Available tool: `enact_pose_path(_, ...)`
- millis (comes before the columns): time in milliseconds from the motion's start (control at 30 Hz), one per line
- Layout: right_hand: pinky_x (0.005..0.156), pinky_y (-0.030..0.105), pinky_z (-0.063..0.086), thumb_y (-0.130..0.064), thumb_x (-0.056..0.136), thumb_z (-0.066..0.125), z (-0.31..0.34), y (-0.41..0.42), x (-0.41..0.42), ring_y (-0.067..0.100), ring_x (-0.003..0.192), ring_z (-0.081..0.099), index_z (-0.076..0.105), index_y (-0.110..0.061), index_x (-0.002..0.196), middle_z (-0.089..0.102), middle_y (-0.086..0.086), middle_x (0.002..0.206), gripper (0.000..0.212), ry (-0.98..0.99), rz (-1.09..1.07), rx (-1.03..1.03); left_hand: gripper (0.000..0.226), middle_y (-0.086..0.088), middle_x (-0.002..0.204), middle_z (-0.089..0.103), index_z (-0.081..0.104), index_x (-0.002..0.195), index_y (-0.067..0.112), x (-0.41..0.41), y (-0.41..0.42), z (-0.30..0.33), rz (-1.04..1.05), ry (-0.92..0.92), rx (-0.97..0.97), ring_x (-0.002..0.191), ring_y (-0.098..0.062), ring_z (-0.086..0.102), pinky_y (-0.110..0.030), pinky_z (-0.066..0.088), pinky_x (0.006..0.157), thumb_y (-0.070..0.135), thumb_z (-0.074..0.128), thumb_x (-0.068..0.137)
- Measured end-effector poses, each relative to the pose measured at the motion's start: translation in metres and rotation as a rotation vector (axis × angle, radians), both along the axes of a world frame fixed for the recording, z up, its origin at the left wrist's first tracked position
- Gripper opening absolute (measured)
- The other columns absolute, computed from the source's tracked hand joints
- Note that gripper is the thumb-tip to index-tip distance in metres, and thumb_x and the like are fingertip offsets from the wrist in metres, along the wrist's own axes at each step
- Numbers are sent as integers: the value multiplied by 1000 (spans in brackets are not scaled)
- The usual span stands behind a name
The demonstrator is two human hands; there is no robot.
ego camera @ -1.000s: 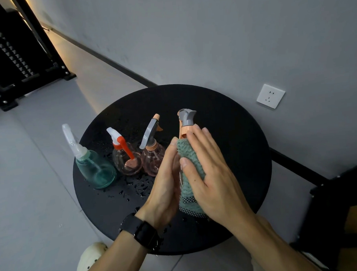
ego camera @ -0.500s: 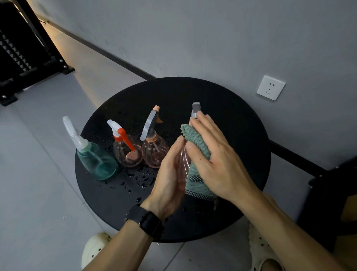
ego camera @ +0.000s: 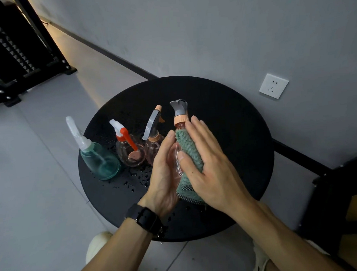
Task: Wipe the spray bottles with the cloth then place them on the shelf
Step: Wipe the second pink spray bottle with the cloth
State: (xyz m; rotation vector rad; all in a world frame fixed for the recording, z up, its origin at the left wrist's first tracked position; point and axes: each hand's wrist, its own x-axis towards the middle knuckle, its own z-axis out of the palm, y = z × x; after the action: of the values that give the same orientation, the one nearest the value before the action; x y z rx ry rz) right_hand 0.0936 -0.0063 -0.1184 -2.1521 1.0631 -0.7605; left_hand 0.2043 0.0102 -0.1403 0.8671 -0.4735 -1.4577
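Observation:
A clear pink spray bottle (ego camera: 180,114) with a grey nozzle and orange collar is held upright above the round black table (ego camera: 234,133). My left hand (ego camera: 165,177) grips its body from the left. My right hand (ego camera: 211,164) wraps a green cloth (ego camera: 187,147) round the bottle's right side, thumb on the front. The bottle's lower body is mostly hidden. Three more bottles stand in a row on the table's left: a teal one (ego camera: 101,161), a pink one with a red trigger (ego camera: 131,153) and a pink one with a grey trigger (ego camera: 153,134).
Water drops (ego camera: 134,178) lie on the table in front of the standing bottles. A black rack (ego camera: 16,50) stands on the floor at the far left. Dark furniture (ego camera: 339,189) is close on the right. A wall socket (ego camera: 273,86) sits behind the table.
My right hand slid the cloth up over the bottle's neck, then back down, so the grey nozzle and orange collar show again. My left hand kept its hold.

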Motion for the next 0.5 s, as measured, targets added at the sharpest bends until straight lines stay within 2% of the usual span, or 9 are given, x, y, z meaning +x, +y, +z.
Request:
enact_pose_path(167,113,9,-2,-37,101,42,7,-6,3,-4,145,-9,14,-21,155,2,-14,161,63,62,13,-87,39,-8,101,72,75,108,17,3,3,1,-13,-42,20,94,-20,70,-32,55,82,37,42,104)
enact_pose_path(300,112,9,-4,-35,102,41,17,-8,6,-5,145,-10,15,-21,154,2,-13,162,60,73,22,-59,42,-6,108,73,72,116,19,4,7,8,-42,-63,48,104,-22,68,-37,51,88,44,42,103)
enact_pose_path(500,117,19,2,-37,102,39,42,2,10,-6,144,-11,14,-22,155,2,-13,162,60,49,24,-87,40,-7,104,72,68,121,14,3,13,33,15,-101,-38,97,-20,69,-32,55,82,38,41,104)
